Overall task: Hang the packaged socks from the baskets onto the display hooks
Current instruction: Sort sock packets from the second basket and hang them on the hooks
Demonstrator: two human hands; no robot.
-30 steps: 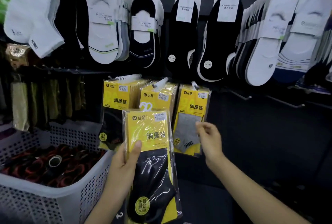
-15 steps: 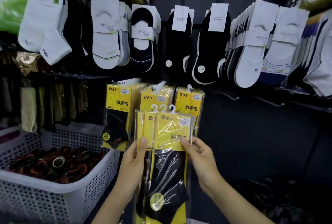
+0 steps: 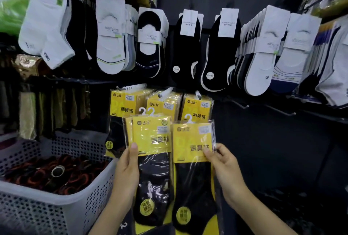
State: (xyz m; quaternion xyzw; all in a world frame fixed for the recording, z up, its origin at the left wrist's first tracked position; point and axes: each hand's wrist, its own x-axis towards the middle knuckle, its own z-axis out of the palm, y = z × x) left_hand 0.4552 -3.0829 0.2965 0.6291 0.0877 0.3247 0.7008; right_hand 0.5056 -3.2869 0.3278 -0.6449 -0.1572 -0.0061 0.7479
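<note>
From the head camera, the packs that were fanned together half a second ago are now split: the left hand (image 3: pixel 126 167) pinches a small stack of yellow sock packs (image 3: pixel 150 159) under its thumb, while the right hand (image 3: pixel 224 167) has drawn one single pack (image 3: pixel 192 168) off to the side, nipped between thumb and fingertips at its right edge. Above both hands, hung packs (image 3: pixel 162 102) fill three hooks. Left of the left hand sits a perforated basket (image 3: pixel 56 212); right of the right hand the dark wall is open, with bare hooks (image 3: pixel 243 103).
</note>
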